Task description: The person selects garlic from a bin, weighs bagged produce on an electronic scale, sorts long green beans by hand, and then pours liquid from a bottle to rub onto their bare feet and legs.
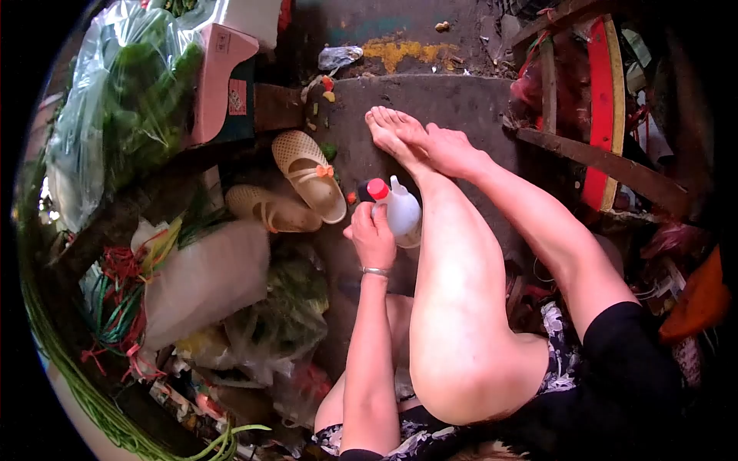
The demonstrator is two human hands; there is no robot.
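My left hand is closed at the side of a white plastic bottle with a narrow pointed spout. A red cap shows just above my fingers; whether it belongs to this same bottle I cannot make out. The bottle stands close against my bare leg. Farther forward, my right hand curls over my bare foot near the ankle, and its fingertips are partly hidden. A bracelet circles my left wrist.
Beige clogs with orange bows lie left of the bottle. Bagged green vegetables fill the upper left, with a pink box alongside. Tangled ties and plastic bags crowd the left. A red and wooden frame stands right.
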